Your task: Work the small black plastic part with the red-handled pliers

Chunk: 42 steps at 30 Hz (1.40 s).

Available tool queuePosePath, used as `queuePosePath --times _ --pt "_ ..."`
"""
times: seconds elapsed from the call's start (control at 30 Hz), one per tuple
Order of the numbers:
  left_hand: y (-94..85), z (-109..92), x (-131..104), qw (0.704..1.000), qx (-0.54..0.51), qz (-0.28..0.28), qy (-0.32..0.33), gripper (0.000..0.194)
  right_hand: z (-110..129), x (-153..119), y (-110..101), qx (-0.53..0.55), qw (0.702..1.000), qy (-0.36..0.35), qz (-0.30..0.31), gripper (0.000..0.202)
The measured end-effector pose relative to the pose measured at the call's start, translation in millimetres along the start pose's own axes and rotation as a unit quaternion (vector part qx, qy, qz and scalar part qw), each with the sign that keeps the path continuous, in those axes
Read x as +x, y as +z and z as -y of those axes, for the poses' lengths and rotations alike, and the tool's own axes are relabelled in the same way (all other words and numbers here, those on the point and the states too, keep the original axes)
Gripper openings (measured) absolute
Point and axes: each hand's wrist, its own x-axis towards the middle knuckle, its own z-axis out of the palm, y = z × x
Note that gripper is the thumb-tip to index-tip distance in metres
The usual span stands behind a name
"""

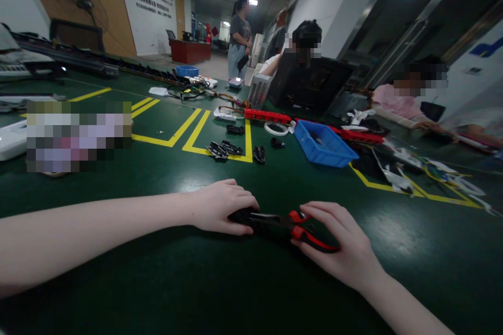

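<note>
My right hand (334, 230) is wrapped round the red and black handles of a pair of long-nose pliers (293, 221), whose jaws point left. A small black part (241, 216) is gripped in my left hand (223, 207), with the plier tips against or just over it; the fingers hide most of its shape. Beyond my hands lie several black and silver small parts (223, 149) on the green table (188, 277). Close to them are another such part (259, 154) and a short black cylinder (277, 143).
A blue bin (326, 146) stands ahead to the right, beside a red power strip (267, 115) and a white tape-like ring (275, 128). Cables and scraps (396, 178) lie at the right. A white device (13, 138) sits at the left. Other people are across the table.
</note>
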Motion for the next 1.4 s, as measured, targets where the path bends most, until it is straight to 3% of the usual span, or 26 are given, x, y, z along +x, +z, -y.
queuePosePath --times 0.43,1.03,1.4 --pt "0.2 1 0 1.0 0.004 -0.001 -0.003 0.033 -3 -3 2 0.02 1.0 0.019 0.002 0.05" --pt "0.3 1 0 1.0 0.01 -0.007 -0.003 0.036 3 0 0 0.02 0.999 0.018 0.033 0.038" --pt "0.4 1 -1 1.0 -0.006 -0.014 0.006 0.035 6 1 -1 0.007 1.0 0.002 0.022 0.037"
